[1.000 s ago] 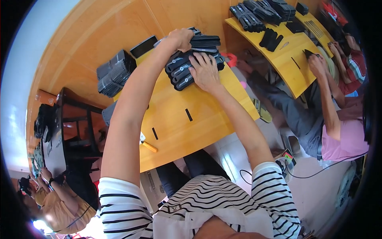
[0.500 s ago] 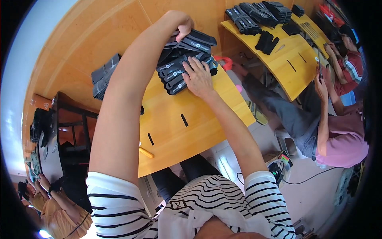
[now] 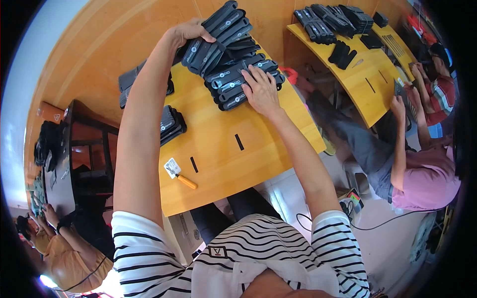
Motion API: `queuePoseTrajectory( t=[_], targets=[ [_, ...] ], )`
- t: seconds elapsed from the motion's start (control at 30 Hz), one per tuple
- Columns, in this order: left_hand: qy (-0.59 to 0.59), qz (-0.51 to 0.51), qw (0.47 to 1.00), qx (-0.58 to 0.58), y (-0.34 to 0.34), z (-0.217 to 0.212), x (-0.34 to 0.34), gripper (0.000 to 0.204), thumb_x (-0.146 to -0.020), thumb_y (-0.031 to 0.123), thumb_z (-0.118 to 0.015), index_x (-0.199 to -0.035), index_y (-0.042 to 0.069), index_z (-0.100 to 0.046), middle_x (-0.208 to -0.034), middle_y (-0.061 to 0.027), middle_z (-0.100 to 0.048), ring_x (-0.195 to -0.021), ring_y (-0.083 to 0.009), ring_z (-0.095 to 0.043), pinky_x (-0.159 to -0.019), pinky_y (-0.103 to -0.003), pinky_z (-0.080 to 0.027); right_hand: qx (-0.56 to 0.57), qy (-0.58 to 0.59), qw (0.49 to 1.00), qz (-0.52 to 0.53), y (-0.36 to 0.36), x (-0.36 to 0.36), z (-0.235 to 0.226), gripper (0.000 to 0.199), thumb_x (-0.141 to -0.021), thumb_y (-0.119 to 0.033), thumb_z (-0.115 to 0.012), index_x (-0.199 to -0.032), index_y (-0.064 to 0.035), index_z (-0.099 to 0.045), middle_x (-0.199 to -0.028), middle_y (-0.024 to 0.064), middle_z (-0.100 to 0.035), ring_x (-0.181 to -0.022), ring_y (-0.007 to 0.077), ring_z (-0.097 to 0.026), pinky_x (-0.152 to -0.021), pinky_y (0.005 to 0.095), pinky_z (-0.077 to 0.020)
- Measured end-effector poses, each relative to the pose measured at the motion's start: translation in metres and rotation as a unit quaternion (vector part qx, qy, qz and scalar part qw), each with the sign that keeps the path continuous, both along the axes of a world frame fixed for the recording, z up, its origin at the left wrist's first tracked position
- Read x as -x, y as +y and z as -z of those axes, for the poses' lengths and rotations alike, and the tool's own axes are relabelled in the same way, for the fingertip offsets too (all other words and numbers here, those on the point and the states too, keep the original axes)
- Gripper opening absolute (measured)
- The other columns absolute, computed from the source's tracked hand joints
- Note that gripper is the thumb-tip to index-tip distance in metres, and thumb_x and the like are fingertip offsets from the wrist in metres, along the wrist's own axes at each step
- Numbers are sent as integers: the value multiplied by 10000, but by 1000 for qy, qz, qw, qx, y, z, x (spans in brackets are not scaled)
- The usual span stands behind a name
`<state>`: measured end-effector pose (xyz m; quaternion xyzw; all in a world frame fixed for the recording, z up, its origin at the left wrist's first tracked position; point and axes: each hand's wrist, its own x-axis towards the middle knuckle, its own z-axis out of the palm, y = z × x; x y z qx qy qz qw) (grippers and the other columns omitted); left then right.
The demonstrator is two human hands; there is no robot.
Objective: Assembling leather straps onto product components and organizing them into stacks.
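Note:
My left hand (image 3: 191, 32) is closed on the near-left edge of a banded bundle of black strap-like pads (image 3: 221, 37) with pale printing. The bundle is tilted above the far part of the yellow table (image 3: 213, 166). Below and to its right lies a pile of similar black pads (image 3: 229, 94), stacked in layers on the tabletop. My right hand (image 3: 262, 90) rests on the right part of this pile, fingers stretched out and slightly spread. The undersides of the bundle and the fingers beneath it are hidden.
Nearer on the left sit a smaller black stack (image 3: 171, 124), a tool with an orange handle (image 3: 187, 182) and a white card (image 3: 172, 167). Two dark slots or strips mark the tabletop. At right, a person in pink (image 3: 425, 176) sits by another yellow table (image 3: 348, 82) holding black bundles.
My left hand has shifted left, and the bundle now stands higher and more tilted over the pile. My right hand stays on the pile. The view has shifted slightly, uncovering the near-left stack and card.

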<state>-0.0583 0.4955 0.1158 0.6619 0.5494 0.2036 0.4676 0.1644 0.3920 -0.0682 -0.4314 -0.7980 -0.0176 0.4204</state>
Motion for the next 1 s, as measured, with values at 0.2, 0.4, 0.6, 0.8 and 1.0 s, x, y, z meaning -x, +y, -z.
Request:
queuePoseTrajectory(
  t=[0.2, 0.4, 0.6, 0.8, 1.0],
  targets=[
    [-28, -70, 997, -26, -17, 14, -4, 470, -636, 40, -724, -1090, 27, -603, -976, -137, -641, -866, -255, -627, -830, -343, -495, 70, -79, 994, -2, 7, 5, -37, 351, -799, -244, -601, -1112, -87, -602, -1153, 129, -566, -1094, 265, -501, -936, 447, -331],
    [16, -32, 999, -18, -14, 8, -11, 549, -653, 54, -719, -1176, 42, -553, -1051, -126, -609, -960, -247, -594, -873, -358, -476, -107, 14, 994, 7, 40, 13, -57, 266, -707, -101, -668, -957, -21, -630, -968, 122, -567, -942, 296, -538, -866, 406, -399],
    [21, -38, 999, -16, -7, 9, -7, 530, -662, 67, -727, -1161, 34, -554, -1018, -127, -624, -900, -240, -622, -814, -372, -518, -4, -66, 995, -78, 55, 36, -32, 386, -749, -104, -628, -1115, 2, -562, -1120, 160, -555, -1070, 311, -511, -911, 352, -415],
    [68, -30, 997, -25, -1, 4, -17, 491, -683, 57, -685, -1156, 15, -558, -1000, -133, -630, -898, -232, -620, -810, -364, -513, 84, -83, 991, -59, 60, 56, -27, 512, -888, -413, -466, -1227, -30, -490, -1292, 120, -453, -1169, 293, -446, -966, 436, -347],
    [376, 83, 860, -335, -27, 3, -56, 495, -642, 85, -653, -1134, 86, -601, -1012, -203, -639, -891, -318, -642, -791, -397, -513, 171, -144, 975, 11, 58, 71, -35, 595, -886, -522, -386, -1279, -81, -462, -1323, 56, -440, -1247, 228, -374, -1027, 471, -249]
  ],
)
